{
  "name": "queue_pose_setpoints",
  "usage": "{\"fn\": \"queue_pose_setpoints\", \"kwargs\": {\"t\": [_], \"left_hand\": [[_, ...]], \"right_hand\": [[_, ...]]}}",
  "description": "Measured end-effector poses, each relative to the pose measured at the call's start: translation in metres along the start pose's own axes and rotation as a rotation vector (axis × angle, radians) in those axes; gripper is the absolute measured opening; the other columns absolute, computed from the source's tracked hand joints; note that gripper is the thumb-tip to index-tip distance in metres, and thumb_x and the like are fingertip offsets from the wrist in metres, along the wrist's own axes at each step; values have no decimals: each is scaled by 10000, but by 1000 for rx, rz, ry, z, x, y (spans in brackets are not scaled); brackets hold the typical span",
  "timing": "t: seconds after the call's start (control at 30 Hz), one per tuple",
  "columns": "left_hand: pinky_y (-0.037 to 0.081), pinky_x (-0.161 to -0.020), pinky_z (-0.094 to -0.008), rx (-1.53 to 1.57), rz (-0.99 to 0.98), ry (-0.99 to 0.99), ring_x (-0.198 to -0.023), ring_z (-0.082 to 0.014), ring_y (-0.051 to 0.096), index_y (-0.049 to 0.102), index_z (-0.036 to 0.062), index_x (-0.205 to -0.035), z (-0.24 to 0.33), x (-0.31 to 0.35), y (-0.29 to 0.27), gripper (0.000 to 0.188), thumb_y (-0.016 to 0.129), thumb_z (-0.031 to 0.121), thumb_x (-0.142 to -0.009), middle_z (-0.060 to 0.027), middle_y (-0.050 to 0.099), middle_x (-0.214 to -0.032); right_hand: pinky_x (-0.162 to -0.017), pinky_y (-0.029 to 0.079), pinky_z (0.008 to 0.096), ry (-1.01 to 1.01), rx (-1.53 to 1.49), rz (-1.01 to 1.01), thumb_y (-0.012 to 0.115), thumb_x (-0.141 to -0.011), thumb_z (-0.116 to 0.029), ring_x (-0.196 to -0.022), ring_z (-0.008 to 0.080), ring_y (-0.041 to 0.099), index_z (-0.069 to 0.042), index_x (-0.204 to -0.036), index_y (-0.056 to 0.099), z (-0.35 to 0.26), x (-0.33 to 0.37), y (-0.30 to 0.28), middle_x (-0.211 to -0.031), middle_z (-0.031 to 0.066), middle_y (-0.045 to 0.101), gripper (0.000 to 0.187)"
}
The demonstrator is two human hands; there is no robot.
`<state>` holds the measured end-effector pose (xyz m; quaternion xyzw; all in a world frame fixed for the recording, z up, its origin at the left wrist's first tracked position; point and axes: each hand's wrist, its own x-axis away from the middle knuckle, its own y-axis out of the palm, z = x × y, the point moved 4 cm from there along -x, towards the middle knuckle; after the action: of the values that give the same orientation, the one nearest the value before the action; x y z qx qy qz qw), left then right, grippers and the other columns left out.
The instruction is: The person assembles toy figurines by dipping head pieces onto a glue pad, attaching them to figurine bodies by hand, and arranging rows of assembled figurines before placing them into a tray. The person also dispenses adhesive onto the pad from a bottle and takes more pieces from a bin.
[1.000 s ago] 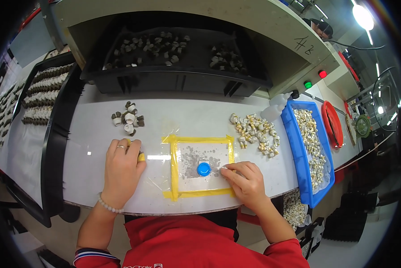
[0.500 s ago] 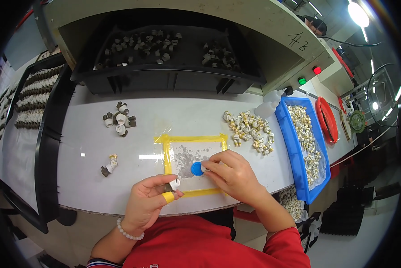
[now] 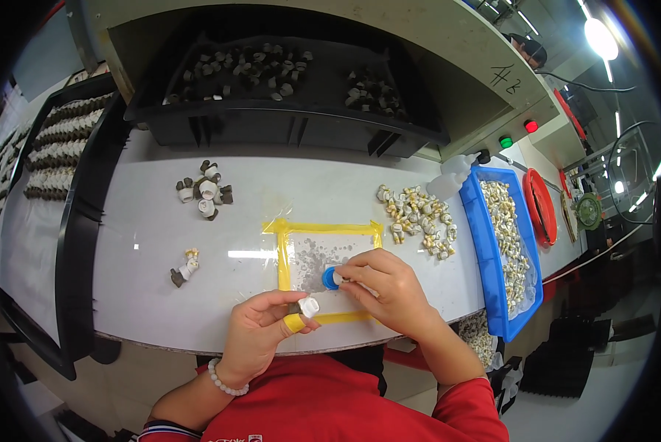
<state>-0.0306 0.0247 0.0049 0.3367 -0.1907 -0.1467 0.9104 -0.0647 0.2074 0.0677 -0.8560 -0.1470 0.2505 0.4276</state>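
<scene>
Hands meet at six o'clock: my left hand [image 3: 260, 328] pinches a small white plastic fitting [image 3: 308, 306] steady, while my right hand [image 3: 385, 287] grips a blue round cap [image 3: 330, 278] over the yellow-taped square mat [image 3: 329, 229].

A long white counter [image 3: 161, 243] sits under a big beige shelf [image 3: 433, 44]. A bright round lamp [image 3: 600, 38] shines above.

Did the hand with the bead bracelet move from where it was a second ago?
Yes. The left hand lay flat on the white table left of the yellow taped frame. It has come toward the person, to the frame's near-left corner, pinching a small white part.
</scene>
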Motion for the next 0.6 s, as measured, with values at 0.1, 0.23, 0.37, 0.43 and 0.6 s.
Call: {"fn": "queue_pose_setpoints", "kwargs": {"t": [0.1,0.23,0.37,0.43,0.6], "left_hand": [[560,-745,-317,22,7,23,-833,-229,665,555,-55,-1108,-1,-2,0,265,613,-32,-850,-166,647,-971],[577,-709,-333,-10,20,55,-798,-259,673,565,-57,-1078,-5,-2,-2,260,632,-45,-827,-178,651,-943],[558,-751,-309,-11,-12,38,-859,-225,665,572,-62,-1093,-4,-1,0,243,617,-22,-858,-168,649,-972],[562,-738,-305,-17,-13,33,-857,-226,666,577,-64,-1085,-4,-2,0,235,617,-24,-858,-171,651,-968],[562,-747,-308,-29,-24,45,-848,-225,666,574,-65,-1090,-5,-2,-2,239,615,-27,-858,-176,652,-970]], "right_hand": [[-700,500,341,92,-101,23,688,-733,-21,-803,256,604,-31,-943,671,2,5,0,-885,90,628,210],[-725,506,322,194,-272,14,692,-753,-18,-831,251,624,-30,-981,671,5,8,3,-930,107,646,229],[-735,504,306,198,-372,18,695,-760,-16,-851,232,632,-26,-1002,672,-3,10,-3,-944,112,655,243],[-756,511,310,231,-461,5,718,-730,6,-879,231,648,-11,-974,688,-5,11,-2,-936,121,671,247],[-754,511,309,223,-507,-22,724,-730,-3,-868,232,647,-17,-984,690,-12,10,-1,-931,120,671,257]]}}
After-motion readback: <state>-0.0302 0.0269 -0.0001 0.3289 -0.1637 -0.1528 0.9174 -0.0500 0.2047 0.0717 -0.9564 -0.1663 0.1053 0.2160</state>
